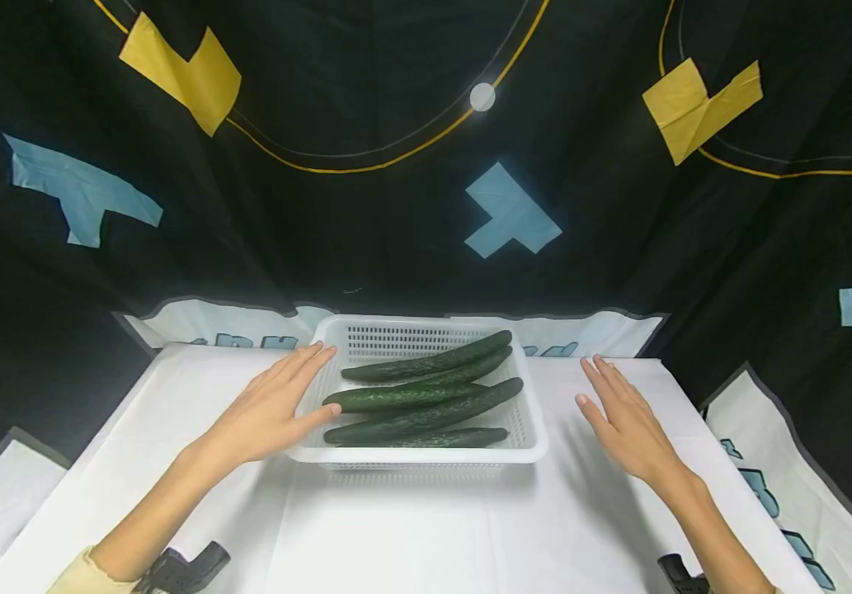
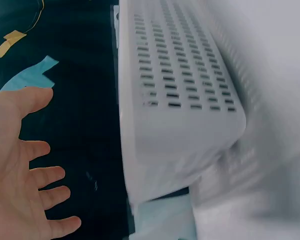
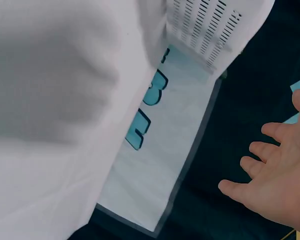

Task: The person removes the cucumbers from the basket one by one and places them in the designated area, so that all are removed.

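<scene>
A white slotted plastic basket [image 1: 426, 455] stands on the white-covered table, holding several long dark green cucumbers [image 1: 426, 408] laid side by side. My left hand [image 1: 265, 412] is at the basket's left side, fingers straight, its thumb and fingertips overlapping the rim in the head view. To the right of the basket my right hand [image 1: 629, 429] hovers over the table with straight fingers, apart from the basket and holding nothing. In the left wrist view the left palm [image 2: 10, 185] faces the camera, spread and bare. The right wrist view shows the right palm [image 3: 280, 185] with fingers extended.
White cloth covers the table [image 1: 388, 536]. Behind it hangs a black curtain [image 1: 366, 239] with yellow and blue tape pieces [image 1: 510, 210]. White printed cloth [image 1: 774, 478] lies beyond the right edge. Dark wrist mounts [image 1: 184, 569] sit at both forearms.
</scene>
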Available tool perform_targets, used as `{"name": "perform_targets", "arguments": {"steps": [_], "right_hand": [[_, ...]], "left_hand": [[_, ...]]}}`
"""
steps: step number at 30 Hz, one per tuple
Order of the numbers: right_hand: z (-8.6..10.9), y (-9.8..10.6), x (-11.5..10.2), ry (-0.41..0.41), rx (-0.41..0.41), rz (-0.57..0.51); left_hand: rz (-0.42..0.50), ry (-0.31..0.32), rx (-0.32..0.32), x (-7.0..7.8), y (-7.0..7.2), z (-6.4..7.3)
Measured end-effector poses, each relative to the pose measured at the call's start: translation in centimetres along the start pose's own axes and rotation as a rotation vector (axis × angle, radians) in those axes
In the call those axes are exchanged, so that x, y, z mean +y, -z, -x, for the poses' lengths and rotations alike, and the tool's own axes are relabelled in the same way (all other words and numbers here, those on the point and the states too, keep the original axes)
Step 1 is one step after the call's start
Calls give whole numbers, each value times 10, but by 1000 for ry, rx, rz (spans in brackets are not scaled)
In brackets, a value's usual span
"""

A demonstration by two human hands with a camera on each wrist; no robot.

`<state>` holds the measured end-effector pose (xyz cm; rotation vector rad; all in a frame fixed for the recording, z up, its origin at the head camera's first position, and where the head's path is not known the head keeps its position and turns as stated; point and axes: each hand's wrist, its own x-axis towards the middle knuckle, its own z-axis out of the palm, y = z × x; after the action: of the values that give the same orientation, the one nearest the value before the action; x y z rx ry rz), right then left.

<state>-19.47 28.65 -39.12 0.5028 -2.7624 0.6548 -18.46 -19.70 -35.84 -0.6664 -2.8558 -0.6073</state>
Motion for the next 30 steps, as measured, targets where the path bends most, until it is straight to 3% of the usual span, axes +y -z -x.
{"name": "perform_targets", "arguments": {"steps": [6,16,24,30], "right_hand": [[-8,-11,2,-15,-26,-108],[-17,-31,0,-112,-124,-276],[-24,-44,-7,-134,-176,-465],[-29,-55,-10,-151,-208,-561]], "left_hand": [[106,-35,-40,8,-16,-13],[281,-61,-150,18,-33,-37],[399,-104,-166,16,-45,-60],[433,-83,-195,16,-53,-74]]}}
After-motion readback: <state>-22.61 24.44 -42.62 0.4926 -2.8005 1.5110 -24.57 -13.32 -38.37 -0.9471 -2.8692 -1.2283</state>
